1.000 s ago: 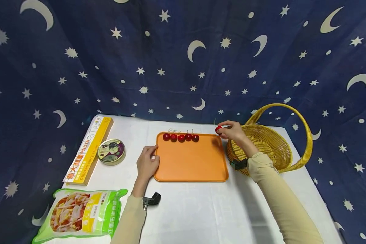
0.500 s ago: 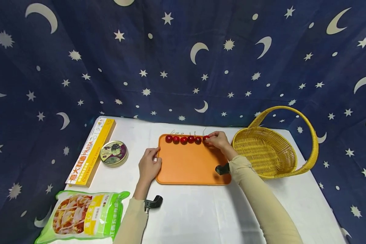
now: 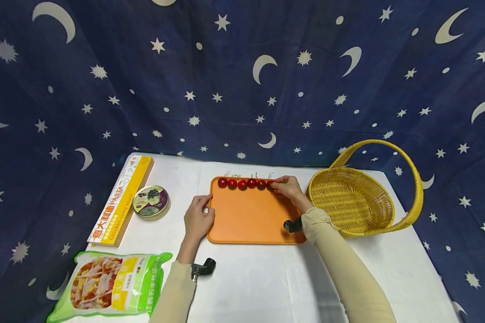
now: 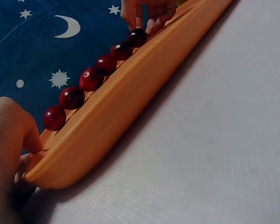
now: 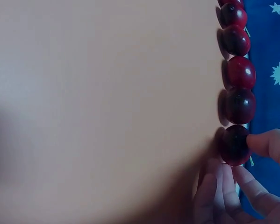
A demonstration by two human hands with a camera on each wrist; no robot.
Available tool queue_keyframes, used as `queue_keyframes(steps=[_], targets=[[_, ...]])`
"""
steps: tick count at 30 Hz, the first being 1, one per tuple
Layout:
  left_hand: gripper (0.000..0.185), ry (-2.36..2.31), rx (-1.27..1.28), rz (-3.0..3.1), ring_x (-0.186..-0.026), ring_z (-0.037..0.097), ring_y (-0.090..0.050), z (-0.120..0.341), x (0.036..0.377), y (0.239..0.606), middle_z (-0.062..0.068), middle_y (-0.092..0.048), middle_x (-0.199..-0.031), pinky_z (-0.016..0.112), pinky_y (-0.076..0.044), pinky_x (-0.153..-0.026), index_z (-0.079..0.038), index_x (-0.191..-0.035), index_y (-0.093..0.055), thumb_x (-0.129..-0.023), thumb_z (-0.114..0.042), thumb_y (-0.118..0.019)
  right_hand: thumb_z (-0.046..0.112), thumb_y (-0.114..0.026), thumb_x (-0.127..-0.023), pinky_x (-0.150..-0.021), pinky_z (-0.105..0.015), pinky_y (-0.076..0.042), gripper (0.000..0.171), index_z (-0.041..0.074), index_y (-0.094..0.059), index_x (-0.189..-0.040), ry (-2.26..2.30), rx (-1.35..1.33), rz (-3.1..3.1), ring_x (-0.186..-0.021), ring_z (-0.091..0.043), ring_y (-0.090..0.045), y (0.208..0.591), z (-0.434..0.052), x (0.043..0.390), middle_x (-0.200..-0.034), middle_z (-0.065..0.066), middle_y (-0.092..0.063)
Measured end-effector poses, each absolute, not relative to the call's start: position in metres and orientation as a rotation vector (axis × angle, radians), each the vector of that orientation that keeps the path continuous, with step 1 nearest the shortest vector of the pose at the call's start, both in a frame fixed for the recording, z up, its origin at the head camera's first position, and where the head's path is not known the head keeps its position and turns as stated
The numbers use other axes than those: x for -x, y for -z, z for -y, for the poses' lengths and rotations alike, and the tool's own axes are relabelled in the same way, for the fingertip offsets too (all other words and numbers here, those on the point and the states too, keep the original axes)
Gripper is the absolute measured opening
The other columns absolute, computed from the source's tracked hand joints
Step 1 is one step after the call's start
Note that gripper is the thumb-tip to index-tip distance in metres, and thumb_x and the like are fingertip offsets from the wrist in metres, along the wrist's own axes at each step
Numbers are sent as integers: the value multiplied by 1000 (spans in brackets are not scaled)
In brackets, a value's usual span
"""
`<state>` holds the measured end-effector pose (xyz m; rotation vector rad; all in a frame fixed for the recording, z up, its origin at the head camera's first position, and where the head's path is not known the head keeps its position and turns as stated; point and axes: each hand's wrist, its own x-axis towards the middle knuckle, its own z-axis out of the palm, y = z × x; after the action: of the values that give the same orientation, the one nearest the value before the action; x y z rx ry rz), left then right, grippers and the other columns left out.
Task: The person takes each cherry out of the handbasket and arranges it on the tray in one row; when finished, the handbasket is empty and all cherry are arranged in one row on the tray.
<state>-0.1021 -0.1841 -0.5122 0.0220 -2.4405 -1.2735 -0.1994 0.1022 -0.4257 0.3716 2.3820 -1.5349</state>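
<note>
Right hand (image 3: 289, 188) fingers (image 5: 266, 142) seemingly pinch the end cherry (image 5: 234, 144).

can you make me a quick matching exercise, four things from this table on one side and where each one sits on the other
Things:
1. cherries
2. wicker basket
3. round tin
4. left hand

Places:
A. right of the orange tray
B. in a row along the tray's far edge
C. at the tray's left rim
D. beside the yellow pasta box

Pairs: 1-B, 2-A, 3-D, 4-C
</note>
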Motion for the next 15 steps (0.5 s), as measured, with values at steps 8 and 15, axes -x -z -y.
queue_keyframes(steps=[8,15], targets=[[42,1252,-31,2489,-85,26,-59,185,106,506,12,-63,-108,43,-46,-73,-2,-119,-70,-78,-8,-61,11,-68,-89,-63,-25,-55,28,-8,-63,-110,1497,-412,-2424,-63,-11,-64,430,-100,200,-91,-11,-65],[44,1106,60,2530,-97,31,-57,185,114,494,13,-60,-112,45,-48,-73,-2,-123,-68,-79,-9,-62,13,-66,-90,-59,-25,-54,28,-8,-64,-108,1411,-376,-2533,-65,-17,-65,433,-99,197,-91,-17,-64]])
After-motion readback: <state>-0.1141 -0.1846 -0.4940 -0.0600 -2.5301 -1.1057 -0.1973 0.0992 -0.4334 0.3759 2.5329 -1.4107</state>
